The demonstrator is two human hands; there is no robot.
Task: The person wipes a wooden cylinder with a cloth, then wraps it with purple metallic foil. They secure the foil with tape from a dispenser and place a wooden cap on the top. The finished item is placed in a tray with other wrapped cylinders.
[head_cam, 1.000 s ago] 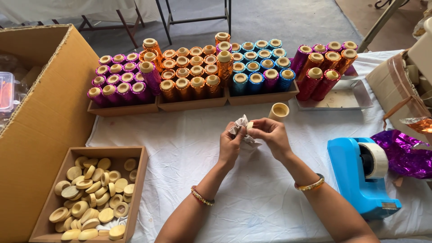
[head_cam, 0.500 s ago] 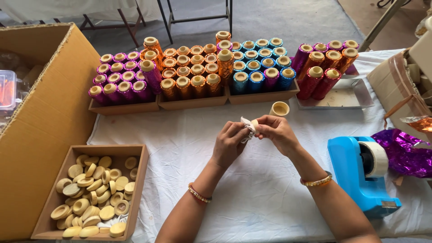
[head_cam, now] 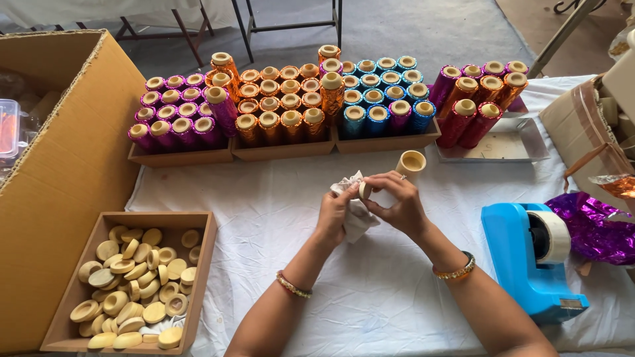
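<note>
left hand (head_cam: 336, 213) closed on crumpled white cloth (head_cam: 354, 213) | right hand (head_cam: 399, 205) pinching small wooden disc (head_cam: 364, 190) against cloth, mid-table | open wooden cup (head_cam: 411, 162) just beyond | blue tape dispenser (head_cam: 532, 261) right | tray of wooden discs (head_cam: 198, 277) near left

Two hands, left (head_cam: 336, 215) and right (head_cam: 395, 206), work at a table (head_cam: 264, 211) holding three far trays (head_cam: 182, 157) of foil-wrapped tubes: purple at left, orange in the middle, blue at right. Seven red tubes (head_cam: 473, 99) stand at the far right, one bare tube (head_cam: 411, 163) alone. One blue tape dispenser (head_cam: 529, 264) sits near right; one box of wooden discs (head_cam: 132, 277), too many to count, near left.
</note>
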